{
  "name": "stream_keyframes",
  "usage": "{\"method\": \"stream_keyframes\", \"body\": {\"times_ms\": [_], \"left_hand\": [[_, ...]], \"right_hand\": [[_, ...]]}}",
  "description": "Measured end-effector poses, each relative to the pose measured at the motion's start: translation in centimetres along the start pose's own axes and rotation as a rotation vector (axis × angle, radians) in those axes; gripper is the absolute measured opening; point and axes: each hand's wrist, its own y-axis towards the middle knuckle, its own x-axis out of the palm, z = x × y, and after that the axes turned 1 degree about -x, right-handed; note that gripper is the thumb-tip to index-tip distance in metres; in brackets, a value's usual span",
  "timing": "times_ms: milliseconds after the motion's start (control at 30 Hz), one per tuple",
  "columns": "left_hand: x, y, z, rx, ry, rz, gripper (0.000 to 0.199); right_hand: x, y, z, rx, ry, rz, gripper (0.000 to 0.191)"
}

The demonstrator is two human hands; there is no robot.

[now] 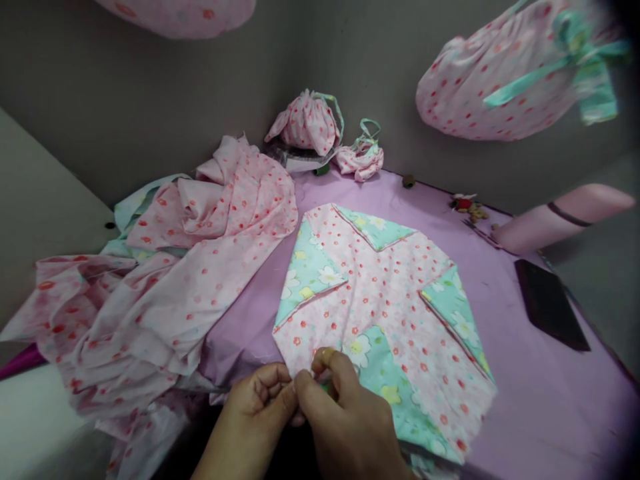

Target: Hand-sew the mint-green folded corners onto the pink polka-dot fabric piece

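- Crumpled pink floral fabric (200,267) lies heaped over the left side of the lilac-covered table (530,393).
- Left hand (267,400): thumb and curled fingers pinch the lower-left edge of the pink eight-sided cloth (385,287).
- Drawstring pouch (307,127), gathered shut, sits at the back wall.
- Right hand (345,410): thumb and index finger pinch the same edge, its tips meeting the left hand's.
- The cloth lies on the table's near middle, four mint daisy-print flaps showing.
- Dark flat slab (553,303) lies beyond, near a leaning pink bottle (560,217).
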Motion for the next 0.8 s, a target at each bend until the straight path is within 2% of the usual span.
{"method": "stream_keyframes", "body": {"times_ms": [133,233,300,400,500,600,700,800], "left_hand": [[-0.2,0.0,-0.3,-0.015,-0.028,-0.03,0.01],[-0.3,-0.1,-0.5,-0.051,-0.018,0.005,0.011],[-0.3,-0.2,-0.4,-0.078,0.005,0.04,0.012],[-0.3,-0.2,-0.2,-0.093,0.033,0.048,0.013],[-0.3,-0.1,-0.2,-0.09,0.045,0.036,0.014],[-0.3,-0.1,-0.3,-0.086,0.046,0.051,0.013],[-0.4,-0.1,-0.5,-0.079,0.052,0.049,0.013],[-0.5,-0.1,-0.6,-0.071,0.048,0.073,0.015]], "right_hand": [[-0.9,0.1,-0.3,0.116,0.415,0.076,0.023],[-2.9,0.7,-0.3,0.338,0.944,0.171,0.016],[-4.5,1.1,0.0,0.442,1.117,0.276,0.013],[-6.6,1.2,1.1,0.493,1.139,0.476,0.01],[-7.9,0.6,2.2,0.437,1.125,0.604,0.008],[-8.2,0.1,2.8,0.33,1.068,0.633,0.011],[-7.8,0.2,2.5,0.344,0.999,0.642,0.011],[-6.6,0.4,1.7,0.427,0.891,0.505,0.01]]}}
